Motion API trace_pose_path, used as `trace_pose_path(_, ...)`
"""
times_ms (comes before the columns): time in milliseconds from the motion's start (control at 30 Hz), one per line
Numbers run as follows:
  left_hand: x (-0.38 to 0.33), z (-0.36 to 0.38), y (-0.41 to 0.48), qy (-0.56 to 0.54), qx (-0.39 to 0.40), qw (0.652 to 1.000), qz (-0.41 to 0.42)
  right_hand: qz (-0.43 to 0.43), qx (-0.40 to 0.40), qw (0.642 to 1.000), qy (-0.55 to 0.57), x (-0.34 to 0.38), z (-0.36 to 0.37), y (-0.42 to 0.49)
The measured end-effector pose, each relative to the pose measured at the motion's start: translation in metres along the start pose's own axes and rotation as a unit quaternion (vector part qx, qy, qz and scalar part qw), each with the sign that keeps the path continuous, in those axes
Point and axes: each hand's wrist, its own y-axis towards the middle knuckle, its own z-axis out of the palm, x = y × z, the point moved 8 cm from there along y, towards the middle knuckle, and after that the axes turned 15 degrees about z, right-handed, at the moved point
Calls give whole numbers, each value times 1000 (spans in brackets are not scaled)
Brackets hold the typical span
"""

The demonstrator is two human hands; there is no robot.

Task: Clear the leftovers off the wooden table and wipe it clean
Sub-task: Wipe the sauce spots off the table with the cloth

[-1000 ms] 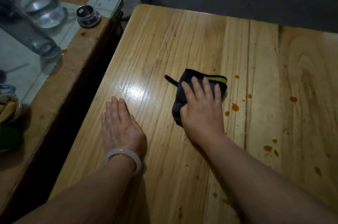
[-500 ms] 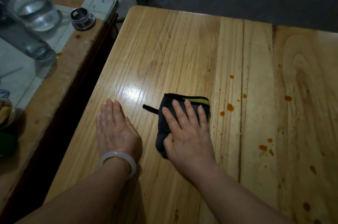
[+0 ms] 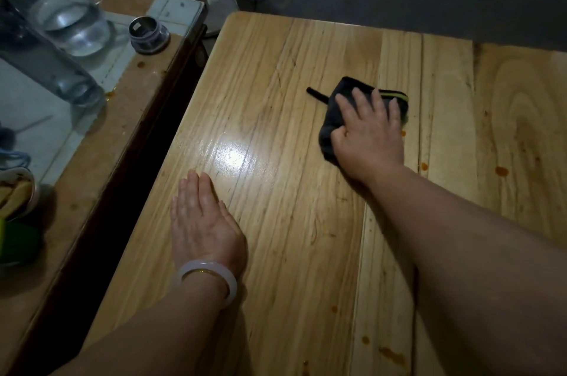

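Observation:
A light wooden table (image 3: 276, 75) fills most of the view. On it lies a folded black cloth (image 3: 337, 105) with a yellow-green stripe and a small black loop. My right hand (image 3: 366, 133) presses flat on the cloth, fingers straight and spread, thumb tucked at its near edge. My left hand (image 3: 204, 219), with a pale bangle at the wrist, rests palm-down on the bare wood near the table's left edge. Orange sauce spots (image 3: 502, 171) dot the wood to the right of the cloth and near the front edge.
A second, glass-topped table (image 3: 129, 93) stands to the left across a dark gap. It carries a glass jug of water (image 3: 72, 23), a small metal lid (image 3: 148, 33), a clear bottle lying down and a bowl (image 3: 18, 191) at the left edge. Dark floor lies beyond.
My right hand has pushed the cloth away from me and to the right, over the sauce spots that lay beside it. The left hand has stayed in place on the wood.

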Motion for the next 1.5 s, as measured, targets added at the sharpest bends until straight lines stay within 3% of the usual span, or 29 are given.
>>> trace_pose_path(267, 3, 1, -1, -3, -7, 1000, 2, 21, -7, 1000, 20, -6, 4, -21)
trace_pose_path(833, 1, -1, -5, 3, 4, 1000, -5, -84, -15, 995, 57, -18, 26, -164)
trace_pose_path(1033, -1, -1, -2, -3, 1, 1000, -5, -90, -9, 995, 49, -22, 22, -140)
trace_pose_path(1500, -1, -2, 0, -4, -1, 1000, -5, 7, -19, 1000, 0, -66, 1, -14)
